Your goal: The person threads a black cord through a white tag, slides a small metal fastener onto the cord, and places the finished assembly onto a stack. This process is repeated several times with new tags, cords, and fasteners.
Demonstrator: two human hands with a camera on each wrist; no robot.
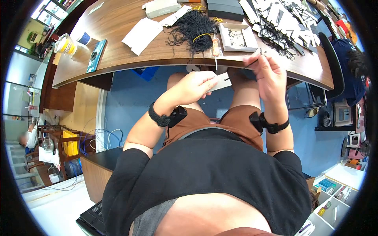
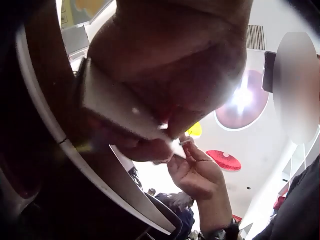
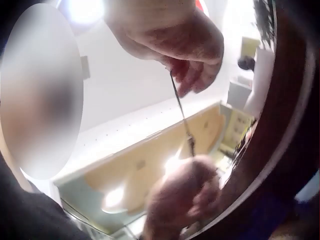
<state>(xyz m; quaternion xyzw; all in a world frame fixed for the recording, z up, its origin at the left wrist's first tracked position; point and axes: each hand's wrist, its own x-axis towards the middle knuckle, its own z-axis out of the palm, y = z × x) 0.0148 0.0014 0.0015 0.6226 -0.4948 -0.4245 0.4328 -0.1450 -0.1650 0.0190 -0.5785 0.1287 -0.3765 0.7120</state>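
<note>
In the head view, my left hand (image 1: 193,87) pinches a white card tag (image 1: 223,82) between thumb and fingers, over the lap in front of the table edge. A thin black cord (image 3: 180,102) runs from the tag to my right hand (image 1: 271,76), which pinches the cord's other part with thumb and fingertips. The right wrist view shows the cord stretched straight between both hands, with a small knot-like thickening partway along. In the left wrist view the tag (image 2: 114,104) appears as a pale flat piece, partly hidden by the left hand.
On the wooden table (image 1: 118,55) lie a heap of black cords (image 1: 193,29), a yellow-handled awl (image 1: 215,48), a white box (image 1: 252,41) of small pieces, and piled white tags (image 1: 281,23). A phone (image 1: 95,57) and a plastic cup (image 1: 66,45) stand at left.
</note>
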